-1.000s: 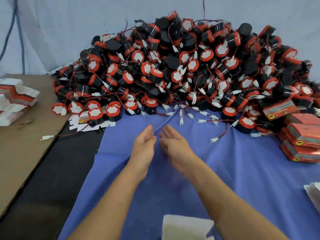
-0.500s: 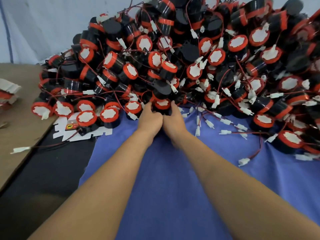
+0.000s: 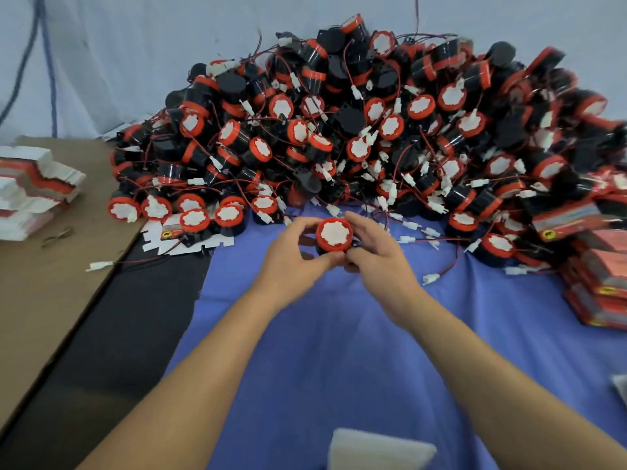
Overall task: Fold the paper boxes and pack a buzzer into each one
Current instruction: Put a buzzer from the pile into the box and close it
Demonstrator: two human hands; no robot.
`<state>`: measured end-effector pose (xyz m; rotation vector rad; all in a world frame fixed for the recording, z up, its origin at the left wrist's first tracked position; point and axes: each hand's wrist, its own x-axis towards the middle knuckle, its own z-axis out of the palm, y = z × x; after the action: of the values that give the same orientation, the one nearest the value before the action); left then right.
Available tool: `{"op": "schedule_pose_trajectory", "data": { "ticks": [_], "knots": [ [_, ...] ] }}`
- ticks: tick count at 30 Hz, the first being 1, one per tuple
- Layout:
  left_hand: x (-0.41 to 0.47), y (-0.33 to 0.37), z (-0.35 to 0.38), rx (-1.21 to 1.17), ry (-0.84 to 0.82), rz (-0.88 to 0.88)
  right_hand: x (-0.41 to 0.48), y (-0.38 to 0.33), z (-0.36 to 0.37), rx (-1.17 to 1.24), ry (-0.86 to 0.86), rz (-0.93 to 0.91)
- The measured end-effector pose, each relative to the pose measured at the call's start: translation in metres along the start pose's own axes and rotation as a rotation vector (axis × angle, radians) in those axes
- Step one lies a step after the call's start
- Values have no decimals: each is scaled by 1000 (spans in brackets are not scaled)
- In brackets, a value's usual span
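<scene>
Two hands on one buzzer [image 3: 334, 234]. The left hand [image 3: 291, 262] grips its left side, thumb along the near edge and fingers curled round the far side. The right hand [image 3: 380, 256] pinches the right side, index finger on the top rim, thumb low.

Buzzer: black body, red ring, white face toward the camera. It sits over the blue cloth [image 3: 339, 351], just in front of the pile's near foot. Can't tell whether it's lifted or touching the cloth. Its wire is hidden behind the hands.

A loose white connector [image 3: 431, 278] on a red wire lies on the cloth just right of the right hand.

The pile [image 3: 356, 130] is a big heap of the same buzzers, with tangled red and black wires and white plugs. It spans the back of the worktop [image 3: 118, 334] against a white backdrop [image 3: 135, 45].

Right edge: red boxes [image 3: 597, 266] stacked beside the pile, touching its foot.

Left foot of the pile: one flat blank [image 3: 190, 244], partly under a few buzzers, half on the bare black worktop.

Further left is a brown cardboard sheet [image 3: 40, 300] carrying a stack of blanks [image 3: 34, 184], white with red print. Another plug [image 3: 100, 265] lies at the sheet's edge.

Bottom centre, between the forearms: a white blurred thing [image 3: 376, 449], can't identify it.

Top left: a blue cable [image 3: 47, 62] hangs down the backdrop.
</scene>
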<state>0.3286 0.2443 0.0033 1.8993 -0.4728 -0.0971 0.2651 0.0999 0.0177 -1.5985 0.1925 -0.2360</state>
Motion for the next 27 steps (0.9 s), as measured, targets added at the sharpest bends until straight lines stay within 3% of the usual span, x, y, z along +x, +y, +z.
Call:
{"op": "schedule_pose_trajectory", "data": {
  "ticks": [2, 4, 6, 9, 12, 15, 20, 27],
  "knots": [
    [-24, 17, -2, -29, -11, 24, -34, -8, -10, -41, 104, -82],
    [-49, 33, -5, -41, -6, 17, -63, -16, -19, -20, 324, -130],
    [-74, 50, -9, -43, 20, 19, -85, -26, -30, 117, 424, -30],
    [-116, 74, -17, -89, -1, 56, -111, -46, -46, 442, 247, 275],
    [-159, 92, -25, -101, -105, 76, -145, -59, -62, 469, 137, 244],
    [-194, 99, -27, -4, -152, 126, -180, -67, -73, 333, 74, 142],
    [-232, 94, -24, 301, -136, 273, -218, -75, -65, -211, 78, -57],
    [-252, 85, -10, 629, -106, 431, -235, -60, -46, -649, -30, -108]
  ]
}}
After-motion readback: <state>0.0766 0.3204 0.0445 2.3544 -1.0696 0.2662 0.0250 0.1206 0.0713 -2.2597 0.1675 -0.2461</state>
